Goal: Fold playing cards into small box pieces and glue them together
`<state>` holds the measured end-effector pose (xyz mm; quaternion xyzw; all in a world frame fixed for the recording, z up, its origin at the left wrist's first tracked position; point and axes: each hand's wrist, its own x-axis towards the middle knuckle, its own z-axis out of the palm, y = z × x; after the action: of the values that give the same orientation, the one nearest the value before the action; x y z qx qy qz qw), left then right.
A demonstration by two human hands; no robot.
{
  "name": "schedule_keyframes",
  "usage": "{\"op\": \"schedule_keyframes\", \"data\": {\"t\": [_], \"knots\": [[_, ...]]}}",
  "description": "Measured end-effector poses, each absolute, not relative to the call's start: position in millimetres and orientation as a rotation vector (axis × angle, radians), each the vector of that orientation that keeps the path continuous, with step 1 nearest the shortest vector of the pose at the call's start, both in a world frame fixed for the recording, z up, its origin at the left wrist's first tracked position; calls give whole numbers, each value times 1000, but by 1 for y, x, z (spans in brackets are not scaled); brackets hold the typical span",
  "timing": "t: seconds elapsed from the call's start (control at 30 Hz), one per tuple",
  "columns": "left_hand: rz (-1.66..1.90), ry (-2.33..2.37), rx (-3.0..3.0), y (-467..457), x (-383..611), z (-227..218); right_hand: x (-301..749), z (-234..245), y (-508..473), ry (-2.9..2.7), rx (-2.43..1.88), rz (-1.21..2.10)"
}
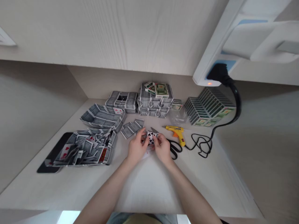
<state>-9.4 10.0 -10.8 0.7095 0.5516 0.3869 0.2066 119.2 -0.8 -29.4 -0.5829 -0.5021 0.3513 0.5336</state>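
Between my two hands is a playing card [151, 137] with black clubs facing up. My left hand [137, 145] pinches its left side, and my right hand [163, 147] grips the right side. Whether it is folded or one of a few cards, I cannot tell. Scissors with black handles [175, 149] lie beside my right hand, their blades partly hidden behind the fingers. A yellow glue gun [177, 133] rests on its side farther right. Several grey-backed cards [132, 128] are spread just beyond my left hand. Something white lies under my hands, mostly covered.
Card-built boxes [102, 115] stand at the left and back, one filled with loose cards [90, 147] on a black flat object [50, 165]. Card packs [206, 107] are stacked at back right. The glue gun's black cord [202, 146] loops up to a power strip [207, 73].
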Motion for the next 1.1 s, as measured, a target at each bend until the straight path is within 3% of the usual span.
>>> {"op": "schedule_keyframes", "data": {"t": [0.17,0.5,0.73,1.1], "knots": [[1197,1406,2123,11,-11,-5,115,-22,-4,-1274,-1287,967],[1229,1345,1887,19,-16,-8,115,-1,-7,-901,-895,1648],[1279,1095,2015,18,-15,-2,115,6,-7,-845,-859,1728],[1440,1433,1672,17,-20,-4,114,-1,-4,-744,-912,1682]]}}
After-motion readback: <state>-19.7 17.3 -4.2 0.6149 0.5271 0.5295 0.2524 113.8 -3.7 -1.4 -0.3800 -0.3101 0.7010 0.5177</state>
